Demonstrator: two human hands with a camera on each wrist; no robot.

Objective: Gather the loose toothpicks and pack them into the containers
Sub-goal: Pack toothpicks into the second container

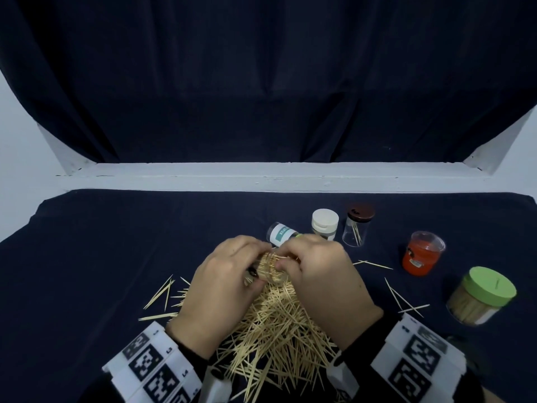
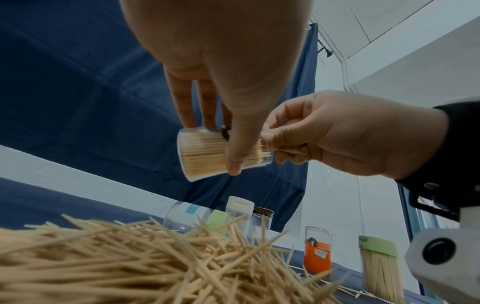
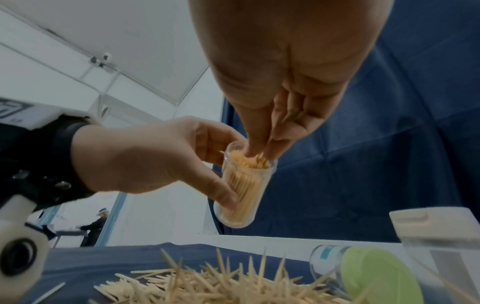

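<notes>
Pale wooden toothpicks (image 1: 279, 324) lay in a loose heap on the dark blue cloth (image 1: 116, 257), directly below both hands, with strays spread to the left and right of it. A further batch stood packed in a small clear tube (image 3: 242, 185) held above the heap.

The left hand (image 1: 220, 292) was curled round that tube, thumb along its side and fingers behind. The tube was tilted, mouth toward the right hand (image 1: 325, 280), and looked close to full. The right hand's fingers were closed in a pinch on a few toothpicks at the tube's mouth, tips among the packed ends.

Handling, in my judgement: each pick is very light, stiff, thin and sharp-tipped, and liable to snap if bent or forced. They are best taken as a small aligned bundle near mid-length and fed in parallel. Crossed picks would probably jam at a mouth this crowded. The tube's smooth plastic wall may slip, so a grip round its middle suits it.

Beyond the hands, a labelled clear tube (image 1: 280, 234) lay on its side. A white-capped container (image 1: 325, 223) and a brown-lidded clear jar (image 1: 356, 228), holding only a few picks, stood to its right. Further right stood a red-labelled container (image 1: 422, 253) and a green-lidded jar (image 1: 481, 295) packed with toothpicks.
</notes>
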